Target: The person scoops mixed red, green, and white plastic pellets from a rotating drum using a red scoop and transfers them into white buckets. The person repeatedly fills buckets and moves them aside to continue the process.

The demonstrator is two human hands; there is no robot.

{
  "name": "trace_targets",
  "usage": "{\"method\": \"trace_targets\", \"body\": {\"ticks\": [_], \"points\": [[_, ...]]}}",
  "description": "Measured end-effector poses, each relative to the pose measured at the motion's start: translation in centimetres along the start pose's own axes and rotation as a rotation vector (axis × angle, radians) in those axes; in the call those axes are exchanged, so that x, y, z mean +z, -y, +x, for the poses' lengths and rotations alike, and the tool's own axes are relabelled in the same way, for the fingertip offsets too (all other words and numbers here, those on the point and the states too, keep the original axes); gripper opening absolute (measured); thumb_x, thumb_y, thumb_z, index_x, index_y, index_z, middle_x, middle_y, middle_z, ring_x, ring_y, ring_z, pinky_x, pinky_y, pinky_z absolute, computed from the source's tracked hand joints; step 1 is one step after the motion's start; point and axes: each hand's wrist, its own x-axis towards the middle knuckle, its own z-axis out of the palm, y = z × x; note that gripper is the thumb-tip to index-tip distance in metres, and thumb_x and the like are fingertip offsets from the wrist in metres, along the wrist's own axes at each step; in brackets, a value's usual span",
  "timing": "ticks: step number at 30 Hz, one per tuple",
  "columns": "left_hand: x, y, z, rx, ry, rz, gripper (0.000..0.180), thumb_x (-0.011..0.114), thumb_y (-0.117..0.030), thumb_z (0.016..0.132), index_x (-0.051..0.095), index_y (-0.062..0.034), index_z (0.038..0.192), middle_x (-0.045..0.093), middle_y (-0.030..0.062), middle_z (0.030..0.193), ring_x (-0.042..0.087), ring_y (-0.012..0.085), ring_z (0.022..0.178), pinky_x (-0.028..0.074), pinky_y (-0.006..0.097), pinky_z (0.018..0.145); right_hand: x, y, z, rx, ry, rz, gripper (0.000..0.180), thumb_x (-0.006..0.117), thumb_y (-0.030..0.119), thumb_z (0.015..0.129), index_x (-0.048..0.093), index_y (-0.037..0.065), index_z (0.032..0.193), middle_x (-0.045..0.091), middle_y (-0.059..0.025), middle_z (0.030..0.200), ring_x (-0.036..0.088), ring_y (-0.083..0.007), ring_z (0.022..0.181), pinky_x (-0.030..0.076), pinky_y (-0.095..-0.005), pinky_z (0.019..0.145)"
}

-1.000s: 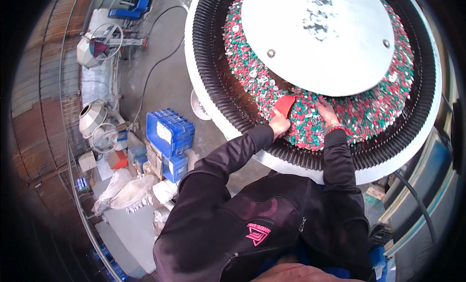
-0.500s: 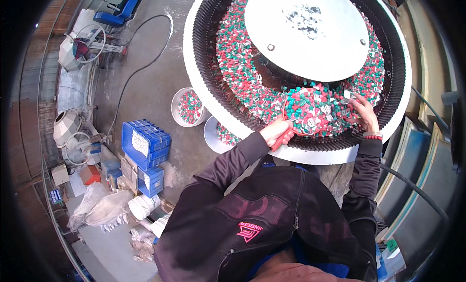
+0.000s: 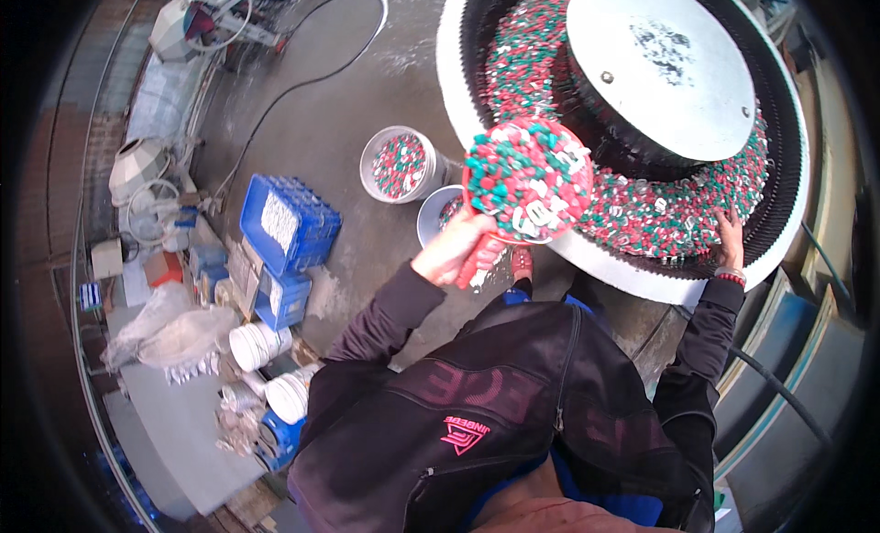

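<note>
At frame centre, left hand (image 3: 456,249) fingers closed round handle of red scoop (image 3: 529,179), heaped with red and green caps. Right hand (image 3: 731,235) rests flat, fingers spread, on round machine rim (image 3: 623,267). Risk: a tilt would likely spill caps beside buckets (image 3: 400,164).

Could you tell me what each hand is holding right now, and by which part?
The left hand grips a red scoop, heaped with caps, by its handle. The right hand holds nothing; it rests on the caps in the round tub.
</note>
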Motion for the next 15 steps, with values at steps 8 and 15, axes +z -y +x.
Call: {"method": "trace_targets", "body": {"ticks": [8,15], "points": [[-11.2,0.2,-9.4,0.167,-0.342,-0.035,0.010,0.042,-0.009,0.084,0.038,-0.0078,0.093,0.044,0.0022,0.065,0.039,0.0057,0.047,0.034,0.020,0.041,1.2,2.0,-2.5,0.063,0.055,-0.015,0.079,0.062,0.033,0.079,0.018,0.019,0.142,0.030,-0.0092,0.140,0.036,-0.0320,0.122,0.044,-0.0460,0.075],[-21.1,6.2,-6.9,0.462,-0.875,0.500,0.076,0.052,-0.003,0.080,0.008,-0.0167,0.139,0.058,0.0074,0.078,0.054,0.0118,0.060,0.045,0.025,0.050,-2.0,3.0,-2.6,0.063,0.047,-0.005,0.080,0.063,0.038,0.078,0.020,0.015,0.141,0.029,-0.0131,0.141,0.029,-0.0371,0.126,0.040,-0.0507,0.083]]}}
